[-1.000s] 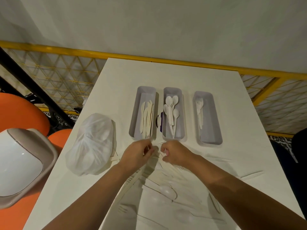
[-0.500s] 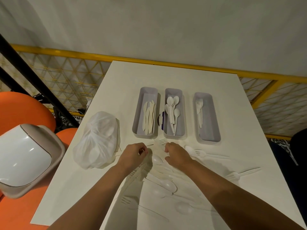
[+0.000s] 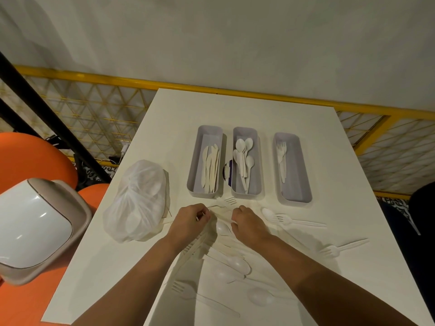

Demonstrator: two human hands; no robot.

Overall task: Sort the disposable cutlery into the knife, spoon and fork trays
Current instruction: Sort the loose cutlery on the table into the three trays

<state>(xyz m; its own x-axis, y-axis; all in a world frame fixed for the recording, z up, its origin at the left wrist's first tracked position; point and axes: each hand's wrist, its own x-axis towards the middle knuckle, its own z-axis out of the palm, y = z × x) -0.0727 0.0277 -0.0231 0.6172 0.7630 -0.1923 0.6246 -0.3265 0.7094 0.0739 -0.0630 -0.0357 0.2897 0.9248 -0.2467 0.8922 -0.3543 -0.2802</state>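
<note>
Three grey trays stand side by side: the knife tray (image 3: 191,182) at left, the spoon tray (image 3: 259,182) in the middle, the fork tray (image 3: 297,184) at right, each with some white cutlery. My left hand (image 3: 190,223) is curled shut, with white handles running out under its wrist. My right hand (image 3: 250,225) rests fingers-down on the loose cutlery pile (image 3: 235,262); its grip is hidden. A spoon (image 3: 222,228) lies between the hands. A fork (image 3: 227,201) lies just in front of the trays.
A knotted white plastic bag (image 3: 138,201) sits left of my hands. More loose forks (image 3: 332,250) and a spoon (image 3: 268,212) lie to the right on the white table (image 3: 235,109). A white bin (image 3: 35,222) and orange seats (image 3: 30,158) stand off the left edge.
Both hands have drawn back a little from the trays' near ends and moved slightly apart. A fork and a spoon now show between and ahead of them.
</note>
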